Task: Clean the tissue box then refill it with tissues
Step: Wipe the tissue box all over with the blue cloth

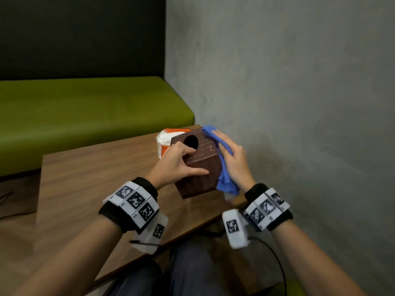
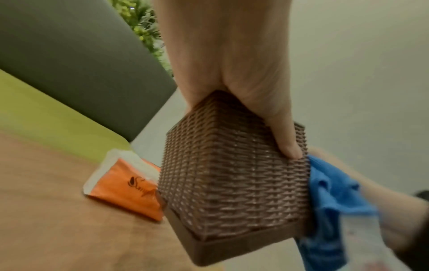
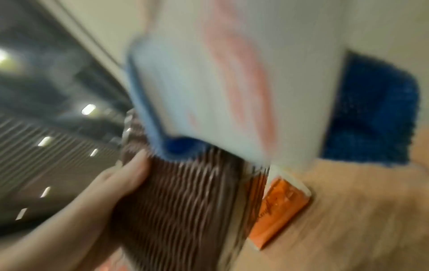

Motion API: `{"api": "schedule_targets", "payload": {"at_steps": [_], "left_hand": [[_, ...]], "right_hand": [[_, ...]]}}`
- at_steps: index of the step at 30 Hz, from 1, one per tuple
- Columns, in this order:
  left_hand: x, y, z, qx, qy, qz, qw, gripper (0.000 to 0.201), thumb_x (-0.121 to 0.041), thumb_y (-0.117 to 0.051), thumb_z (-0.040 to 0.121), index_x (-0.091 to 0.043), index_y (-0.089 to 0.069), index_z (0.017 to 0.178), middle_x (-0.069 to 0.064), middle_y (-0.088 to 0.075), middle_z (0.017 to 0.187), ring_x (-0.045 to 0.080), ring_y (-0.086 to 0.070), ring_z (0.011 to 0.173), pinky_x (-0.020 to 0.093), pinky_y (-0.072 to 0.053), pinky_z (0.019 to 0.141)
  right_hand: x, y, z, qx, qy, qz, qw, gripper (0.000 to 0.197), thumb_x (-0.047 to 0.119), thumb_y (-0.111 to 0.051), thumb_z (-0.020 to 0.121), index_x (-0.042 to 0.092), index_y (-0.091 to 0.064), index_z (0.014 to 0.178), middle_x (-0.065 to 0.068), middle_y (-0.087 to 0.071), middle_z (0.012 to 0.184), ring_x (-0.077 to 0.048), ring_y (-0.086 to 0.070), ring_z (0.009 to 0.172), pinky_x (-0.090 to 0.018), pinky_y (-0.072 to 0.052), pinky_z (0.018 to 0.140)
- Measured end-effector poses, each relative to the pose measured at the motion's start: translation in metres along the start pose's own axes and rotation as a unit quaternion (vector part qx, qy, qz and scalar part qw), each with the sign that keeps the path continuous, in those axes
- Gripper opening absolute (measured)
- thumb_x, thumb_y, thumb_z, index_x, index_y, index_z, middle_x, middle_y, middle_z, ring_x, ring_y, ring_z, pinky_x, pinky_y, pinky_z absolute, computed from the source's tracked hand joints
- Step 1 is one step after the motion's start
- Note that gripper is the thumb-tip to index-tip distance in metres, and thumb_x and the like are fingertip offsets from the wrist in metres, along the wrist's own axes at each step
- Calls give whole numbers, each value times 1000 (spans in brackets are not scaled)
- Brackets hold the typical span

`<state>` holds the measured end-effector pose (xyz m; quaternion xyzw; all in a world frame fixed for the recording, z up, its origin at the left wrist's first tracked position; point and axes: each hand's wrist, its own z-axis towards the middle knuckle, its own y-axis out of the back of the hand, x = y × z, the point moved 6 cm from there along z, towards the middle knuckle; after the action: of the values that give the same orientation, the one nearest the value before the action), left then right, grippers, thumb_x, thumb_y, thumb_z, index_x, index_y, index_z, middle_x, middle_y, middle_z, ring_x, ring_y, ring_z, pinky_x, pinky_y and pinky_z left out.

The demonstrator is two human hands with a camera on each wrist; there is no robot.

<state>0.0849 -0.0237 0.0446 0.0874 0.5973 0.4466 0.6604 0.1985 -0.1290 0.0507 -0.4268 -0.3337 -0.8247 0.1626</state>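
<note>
A brown woven tissue box [image 1: 203, 165] with a round hole in its top is held tilted above the wooden table [image 1: 96, 178]. My left hand [image 1: 188, 161] grips it, fingers on the top by the hole and thumb on the near side. In the left wrist view the box [image 2: 232, 183] shows its ribbed side and base rim. My right hand [image 1: 230, 154] holds a blue cloth [image 1: 226, 180] against the box's right side. An orange and white tissue pack [image 1: 165, 137] lies on the table just behind the box. The right wrist view is blurred; the box [image 3: 181, 201] and tissue pack [image 3: 278, 210] still show there.
A white bottle [image 2: 362, 238] with pink marks stands by my right wrist, mostly hidden under the cloth in the head view. A grey wall [image 1: 299, 103] runs close along the right. A green bench [image 1: 85, 114] lies beyond the table's far edge.
</note>
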Motion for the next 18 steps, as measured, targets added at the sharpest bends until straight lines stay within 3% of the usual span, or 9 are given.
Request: {"api": "schedule_targets", "payload": {"at_steps": [2, 4, 7, 10, 13, 16, 18], "left_hand": [[4, 3, 10, 29, 28, 23, 999, 59, -63, -65, 55, -12, -69, 83, 5, -64, 82, 22, -56, 86, 45, -41, 97], [6, 9, 16, 40, 80, 29, 996, 63, -67, -41, 55, -12, -66, 74, 6, -65, 76, 22, -56, 88, 50, -28, 107], [5, 15, 16, 15, 144, 80, 986, 61, -67, -37, 80, -12, -62, 67, 1, -59, 73, 25, -55, 98, 57, -13, 112], [3, 11, 12, 27, 174, 167, 970, 71, -77, -32, 78, -14, -60, 59, 3, -65, 81, 23, -56, 103, 64, -6, 111], [6, 9, 10, 33, 174, 150, 973, 79, -87, -33, 66, -16, -67, 72, 3, -70, 94, 25, -56, 108, 59, -17, 107], [3, 13, 2, -3, 115, 119, 986, 73, -90, -33, 49, -18, -46, 47, -6, -56, 56, 20, -55, 78, 44, -36, 92], [0, 12, 1, 14, 99, 123, 987, 66, -84, -32, 45, -18, -42, 45, -8, -46, 50, 21, -51, 72, 41, -38, 89]], "right_hand": [[9, -10, -14, -1, 48, -42, 998, 39, 3, -41, 88, 4, -57, 124, -3, -50, 134, -5, -42, 126, -7, -26, 107], [11, -20, -27, -10, 60, -47, 997, 43, -1, -39, 87, 4, -56, 126, -6, -50, 137, -11, -42, 130, -9, -25, 109], [5, -30, -32, -20, 49, -41, 998, 47, -5, -38, 84, 1, -54, 127, -12, -48, 140, -16, -41, 132, -13, -25, 111], [6, -38, -36, -51, 40, -26, 998, 42, -5, -41, 86, -3, -53, 126, -16, -50, 137, -20, -45, 129, -7, -27, 107], [12, -38, -40, -86, 41, -7, 995, 43, -4, -40, 86, -3, -51, 128, -14, -51, 136, -14, -44, 128, -7, -28, 106], [0, -29, -25, -62, 49, -46, 996, 40, 1, -41, 89, -2, -53, 127, -16, -49, 138, -21, -44, 130, -21, -31, 111], [-10, -21, -14, -48, 45, -97, 993, 41, 2, -40, 89, -2, -51, 129, -17, -46, 141, -25, -41, 133, -18, -26, 113]]}}
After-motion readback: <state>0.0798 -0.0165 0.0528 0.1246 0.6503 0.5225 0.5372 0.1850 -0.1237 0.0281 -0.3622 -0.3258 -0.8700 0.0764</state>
